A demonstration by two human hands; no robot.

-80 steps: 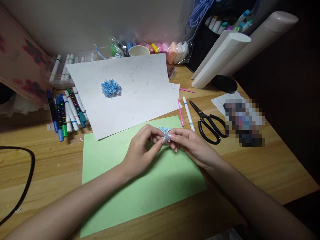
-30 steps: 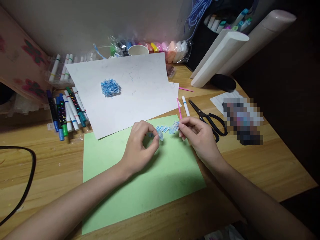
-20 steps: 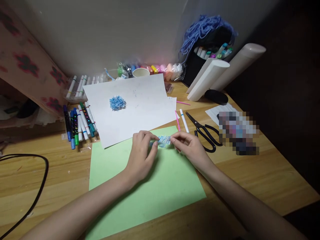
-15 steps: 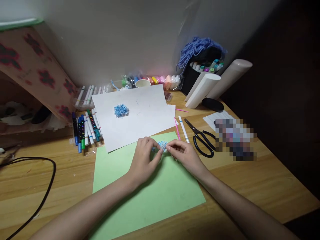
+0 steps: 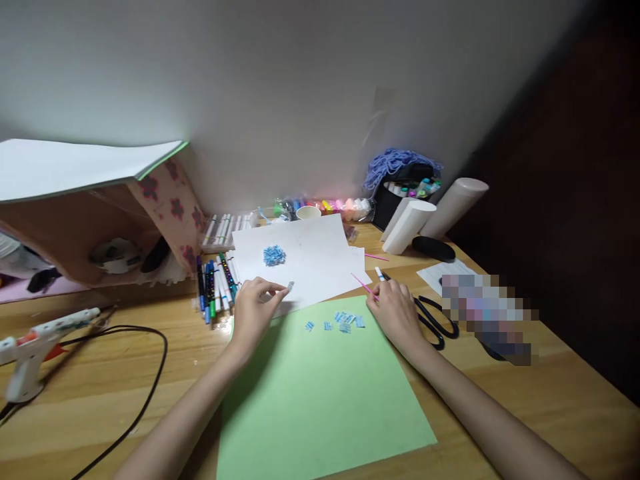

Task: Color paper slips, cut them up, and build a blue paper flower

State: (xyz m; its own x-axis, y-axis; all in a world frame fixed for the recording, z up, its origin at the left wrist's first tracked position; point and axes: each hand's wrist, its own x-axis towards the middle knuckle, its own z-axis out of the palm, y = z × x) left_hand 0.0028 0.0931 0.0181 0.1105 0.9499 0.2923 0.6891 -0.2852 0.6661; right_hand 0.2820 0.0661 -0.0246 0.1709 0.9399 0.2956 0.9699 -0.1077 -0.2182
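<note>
My left hand [image 5: 255, 313], fingers pinched, holds a small pale blue-grey scrap [image 5: 291, 287] above the edge of the white paper [image 5: 320, 277]. My right hand [image 5: 397, 310] is closed at the right edge of the green sheet [image 5: 320, 393]. A thin pink stick [image 5: 363, 285] runs into its fingers. Under this hand lies a white marker [image 5: 379, 273], mostly covered. Several small blue-and-white patterned pieces [image 5: 345, 320] lie on the green sheet between the hands. A heap of blue shreds [image 5: 274, 255] rests on the white paper.
Black-handled scissors [image 5: 437, 320] lie beside my right hand, partly hidden. Markers [image 5: 215, 287] stand close to my left hand. At far left are a glue gun [image 5: 35, 353] and its cord [image 5: 165, 353]. White rolls [image 5: 410, 227] and a paper cup [image 5: 309, 213] stand behind.
My hands have parted; the left moved left with a scrap, the right moved right to the pink stick, which has turned. Patterned pieces now show on the green sheet. The view has tilted up and left.
</note>
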